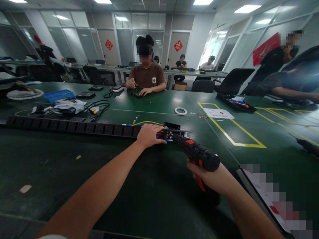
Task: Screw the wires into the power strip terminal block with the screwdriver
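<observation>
A long black power strip with a row of sockets lies across the green table. Its right end is uncovered and shows coloured wires and metal terminals. My left hand grips the strip beside that end, thumb on the near side and fingers over the top. In my right hand is a black and orange cordless drill, fingers wrapped round its handle. The drill's nose points left at the terminals; whether its bit touches them I cannot tell. Blue and yellow wires stick out behind the strip.
A white ring and a paper sheet lie beyond the strip. Yellow tape marks the table at right, near a tablet-like object. A blue tray and cables stand back left. A co-worker sits opposite.
</observation>
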{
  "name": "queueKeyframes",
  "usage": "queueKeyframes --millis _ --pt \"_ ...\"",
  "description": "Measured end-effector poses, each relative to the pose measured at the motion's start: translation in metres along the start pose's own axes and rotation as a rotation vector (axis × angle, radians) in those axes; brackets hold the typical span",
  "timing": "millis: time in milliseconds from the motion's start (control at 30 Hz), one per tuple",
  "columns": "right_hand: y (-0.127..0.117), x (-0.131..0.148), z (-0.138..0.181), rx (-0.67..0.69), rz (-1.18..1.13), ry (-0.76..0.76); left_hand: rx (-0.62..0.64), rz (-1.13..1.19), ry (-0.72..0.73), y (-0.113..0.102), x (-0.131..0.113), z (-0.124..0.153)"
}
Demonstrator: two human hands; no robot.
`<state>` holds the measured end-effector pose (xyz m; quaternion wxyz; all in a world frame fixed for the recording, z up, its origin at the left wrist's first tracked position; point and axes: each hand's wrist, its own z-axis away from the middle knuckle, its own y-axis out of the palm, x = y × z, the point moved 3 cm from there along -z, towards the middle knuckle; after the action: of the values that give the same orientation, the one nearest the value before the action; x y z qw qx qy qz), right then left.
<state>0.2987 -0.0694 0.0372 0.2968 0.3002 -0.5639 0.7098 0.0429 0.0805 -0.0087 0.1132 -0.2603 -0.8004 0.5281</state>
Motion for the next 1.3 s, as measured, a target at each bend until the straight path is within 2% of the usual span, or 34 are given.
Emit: queueKeyframes --millis 267,633,833,1300 --pt "-0.0004 0.0022 0.0008 -0.01 -0.057 0.013 -0.016 0.001 0.013 0.0006 0.0009 0.0006" --pt "-0.0002 -0.0035 -0.0004 -0.007 0.045 0.011 -0.006 0.009 0.014 0.0026 0.0034 -0.0002" --pt "0.0 -0.0013 -0.0005 -0.011 0.013 -0.021 -0.011 -0.003 0.007 0.0028 0.0034 0.0002" --pt "-0.0018 0.0047 0.0025 -0.001 -0.061 0.03 -0.006 0.003 0.004 0.0003 0.0014 0.0009"
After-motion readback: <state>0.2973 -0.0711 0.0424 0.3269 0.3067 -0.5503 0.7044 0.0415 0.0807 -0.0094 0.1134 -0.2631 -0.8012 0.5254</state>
